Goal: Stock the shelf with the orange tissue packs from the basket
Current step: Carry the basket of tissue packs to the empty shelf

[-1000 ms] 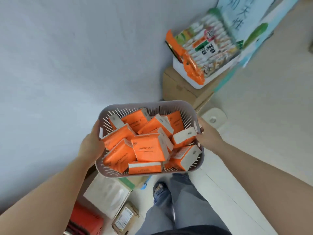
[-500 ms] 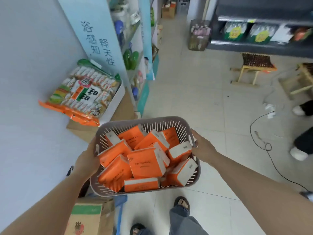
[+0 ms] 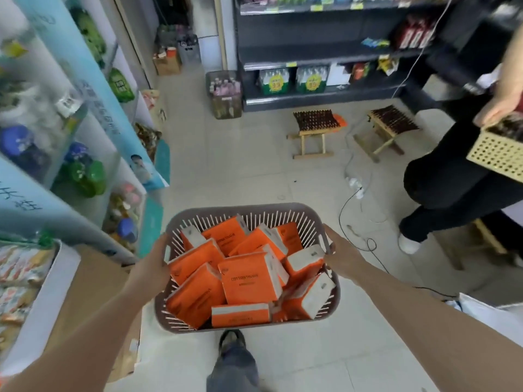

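A grey slatted plastic basket (image 3: 249,210) hangs in front of me above the floor, filled with several orange tissue packs (image 3: 249,278) lying at odd angles. My left hand (image 3: 152,267) grips the basket's left handle. My right hand (image 3: 342,257) grips the right handle. A dark shelf unit (image 3: 317,49) stands at the far side of the aisle with goods on its lower boards.
A pale blue shelf unit (image 3: 85,131) with bottles runs along my left. A box of snack packs (image 3: 25,278) sits at lower left. Two low wooden stools (image 3: 317,128) and a loose cable (image 3: 356,222) lie on the floor. Another person (image 3: 452,188) with a perforated box stands at right.
My view has swung from the white wall round to the right, into the aisle. The dark shelves, stools and the other person have come into sight. Both hands still hold the basket.
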The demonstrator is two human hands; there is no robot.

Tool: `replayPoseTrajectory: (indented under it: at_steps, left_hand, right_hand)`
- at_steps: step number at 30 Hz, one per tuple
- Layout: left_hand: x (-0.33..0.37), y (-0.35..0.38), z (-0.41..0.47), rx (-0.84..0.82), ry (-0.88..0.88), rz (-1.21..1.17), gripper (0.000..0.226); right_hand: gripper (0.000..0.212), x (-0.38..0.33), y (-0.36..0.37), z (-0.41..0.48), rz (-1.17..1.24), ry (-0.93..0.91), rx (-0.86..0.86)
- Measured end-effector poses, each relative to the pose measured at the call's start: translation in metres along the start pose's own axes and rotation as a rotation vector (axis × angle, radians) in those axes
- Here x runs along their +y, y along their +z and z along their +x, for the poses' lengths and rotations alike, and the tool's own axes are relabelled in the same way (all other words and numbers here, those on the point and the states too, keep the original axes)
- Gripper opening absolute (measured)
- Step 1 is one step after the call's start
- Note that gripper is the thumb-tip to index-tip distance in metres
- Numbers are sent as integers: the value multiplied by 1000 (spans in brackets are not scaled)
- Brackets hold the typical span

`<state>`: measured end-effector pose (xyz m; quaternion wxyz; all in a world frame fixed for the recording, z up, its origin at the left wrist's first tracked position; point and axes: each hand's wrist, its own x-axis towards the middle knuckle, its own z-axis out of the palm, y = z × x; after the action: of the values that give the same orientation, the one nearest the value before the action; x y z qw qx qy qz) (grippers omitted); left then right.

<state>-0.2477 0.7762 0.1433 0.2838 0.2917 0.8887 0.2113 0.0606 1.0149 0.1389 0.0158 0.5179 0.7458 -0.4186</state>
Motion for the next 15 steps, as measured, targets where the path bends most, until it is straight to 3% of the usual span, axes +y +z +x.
replayPoseTrajectory:
  at_steps: [10,15]
  left_hand:
    - [127,-19,179,-96,60,34,69]
    - [185,-34,261,-144,153,46,67]
  right_hand:
    - [71,-25,-66,137,34,169,118]
    - [72,1,-82,232,131,179,133]
